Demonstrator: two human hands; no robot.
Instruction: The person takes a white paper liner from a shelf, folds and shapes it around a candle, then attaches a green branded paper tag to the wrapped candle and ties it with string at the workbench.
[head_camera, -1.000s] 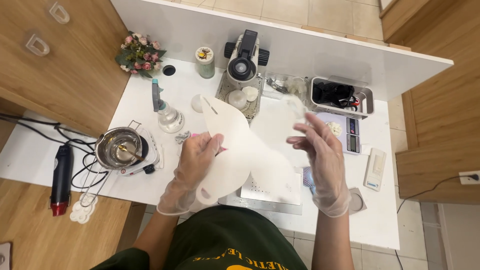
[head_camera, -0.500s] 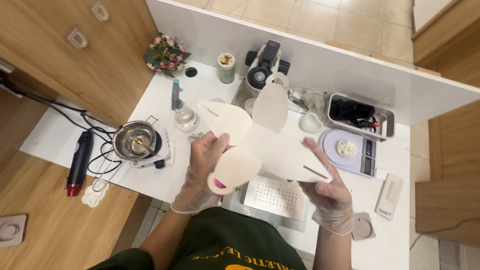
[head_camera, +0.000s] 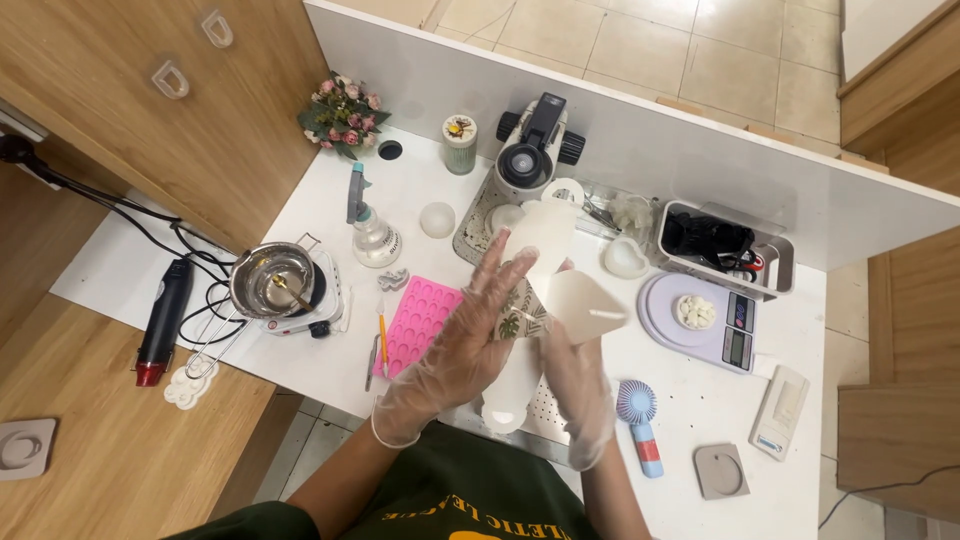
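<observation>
Both my hands wear clear gloves and hold a white die-cut paper box blank (head_camera: 553, 262) with rounded flaps over the middle of the white table (head_camera: 310, 215). My left hand (head_camera: 462, 338) lies flat across its upper side, fingers spread. My right hand (head_camera: 572, 372) grips it from below, near a flap with a slit. A leaf-patterned face of the blank (head_camera: 520, 318) shows between my hands. Its lower flap hangs over a perforated metal plate (head_camera: 540, 405).
A pink silicone mould (head_camera: 420, 318) lies left of my hands. Further left stand a melting pot on a small hotplate (head_camera: 272, 285), a spray bottle (head_camera: 370, 232) and a heat gun (head_camera: 160, 322). A kitchen scale (head_camera: 700, 320), mini fan (head_camera: 640, 412) and black-filled tray (head_camera: 722, 245) sit right.
The blank was spread wide open between my hands; now its flaps are folded inward and my left hand covers it. The pink mould and the mini fan have come into view.
</observation>
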